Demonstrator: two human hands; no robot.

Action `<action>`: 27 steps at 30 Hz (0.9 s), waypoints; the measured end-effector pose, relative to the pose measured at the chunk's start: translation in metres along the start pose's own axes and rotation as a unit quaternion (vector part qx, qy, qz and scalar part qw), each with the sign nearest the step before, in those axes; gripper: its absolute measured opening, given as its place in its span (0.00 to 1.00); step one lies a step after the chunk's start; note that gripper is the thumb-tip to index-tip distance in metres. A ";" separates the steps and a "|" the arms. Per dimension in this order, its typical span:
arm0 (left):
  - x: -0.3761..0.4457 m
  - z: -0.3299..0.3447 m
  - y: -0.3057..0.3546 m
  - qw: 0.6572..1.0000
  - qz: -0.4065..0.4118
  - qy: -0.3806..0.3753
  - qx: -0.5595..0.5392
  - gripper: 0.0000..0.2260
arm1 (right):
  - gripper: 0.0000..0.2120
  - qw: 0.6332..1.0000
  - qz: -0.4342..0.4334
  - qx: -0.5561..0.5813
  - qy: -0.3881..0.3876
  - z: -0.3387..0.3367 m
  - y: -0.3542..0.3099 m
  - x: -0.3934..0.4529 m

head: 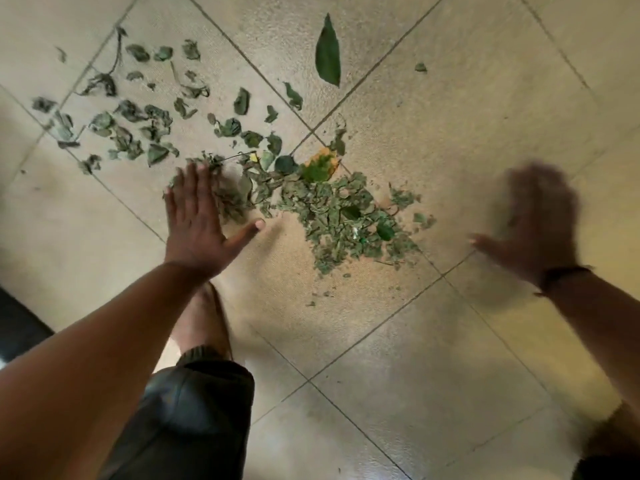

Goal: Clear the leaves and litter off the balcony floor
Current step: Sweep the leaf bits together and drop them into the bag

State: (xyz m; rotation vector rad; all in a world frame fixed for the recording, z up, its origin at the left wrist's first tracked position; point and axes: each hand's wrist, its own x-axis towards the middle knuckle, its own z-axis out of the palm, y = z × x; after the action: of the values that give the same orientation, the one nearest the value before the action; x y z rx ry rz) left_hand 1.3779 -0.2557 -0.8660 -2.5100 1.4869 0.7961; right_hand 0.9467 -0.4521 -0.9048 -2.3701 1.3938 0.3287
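Your left forearm [86,358] lies nearest the lens, above a knee in dark trousers [194,403] and one bare foot [201,320]; no writing is legible anywhere. Your left hand [194,220] lies flat, fingers straight, thumb spread, touching the left edge of one heaped leaf pile [339,216] on the tiled floor [433,341]; loose dry leaves [131,116], too many to count, scatter beyond; one large green leaf [328,51] lies apart. Your right hand [533,220], blurred, appears spread flat, holding nothing, right of the pile; a band [561,275] circles its wrist.

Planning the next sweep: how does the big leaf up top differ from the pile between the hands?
The big leaf is whole, dark green and lies alone; the pile is crumbled, paler bits heaped together. The leaf lies far from both hands; the left hand touches the pile's edge. Both lie on the tiles.
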 end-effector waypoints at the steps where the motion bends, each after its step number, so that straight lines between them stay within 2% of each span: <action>1: 0.004 -0.001 -0.015 0.999 -0.029 0.015 -0.017 0.54 | 0.58 0.998 0.053 -0.025 -0.016 -0.002 0.020 -0.012; 3: 0.014 -0.006 -0.041 0.994 -0.088 0.044 -0.040 0.53 | 0.64 0.992 0.116 -0.015 -0.056 -0.001 0.029 -0.024; 4: 0.020 -0.009 -0.052 0.991 -0.115 0.054 -0.047 0.53 | 0.66 0.992 0.111 0.004 -0.066 0.003 0.019 -0.022; 6: 0.029 -0.012 -0.070 0.988 -0.140 0.046 -0.044 0.54 | 0.64 0.998 0.028 0.005 -0.056 0.021 -0.027 -0.015; 7: 0.032 -0.011 -0.075 0.991 -0.128 0.031 -0.035 0.56 | 0.63 0.999 -0.028 -0.002 -0.042 0.031 -0.058 -0.010; 9: 0.036 -0.007 -0.074 0.998 -0.056 -0.016 -0.027 0.60 | 0.64 0.997 -0.075 0.008 -0.027 0.049 -0.123 -0.001; 13: 0.023 0.004 -0.037 0.988 0.125 -0.069 -0.059 0.56 | 0.64 0.991 -0.084 0.104 0.003 0.068 -0.209 0.002; 15: 0.010 0.008 -0.032 0.983 0.155 -0.062 -0.070 0.55 | 0.63 0.985 -0.057 0.162 0.017 0.069 -0.223 -0.010; 17: 0.002 0.010 -0.045 0.989 0.126 -0.021 -0.072 0.53 | 0.62 0.987 0.010 0.159 0.032 0.073 -0.220 -0.037; 20: 0.002 0.004 -0.074 0.997 0.053 0.005 -0.055 0.53 | 0.67 0.990 0.066 0.115 -0.055 0.086 -0.208 -0.085; 22: 0.004 0.001 -0.087 0.999 0.038 -0.008 -0.035 0.56 | 0.68 0.985 0.096 0.084 -0.118 0.101 -0.213 -0.102; 23: 0.006 0.000 -0.091 0.999 0.034 -0.016 -0.030 0.56 | 0.69 0.982 0.118 0.077 -0.122 0.107 -0.222 -0.099; 27: 0.012 0.001 -0.080 0.998 0.046 -0.027 -0.042 0.58 | 0.71 0.980 0.174 0.096 -0.024 0.100 -0.263 -0.040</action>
State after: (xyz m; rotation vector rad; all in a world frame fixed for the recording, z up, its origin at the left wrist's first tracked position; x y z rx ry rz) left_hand 1.4493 -0.2241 -0.8859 -2.4718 1.5928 0.9516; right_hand 1.1560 -0.2619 -0.9287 -1.9494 1.7337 0.3238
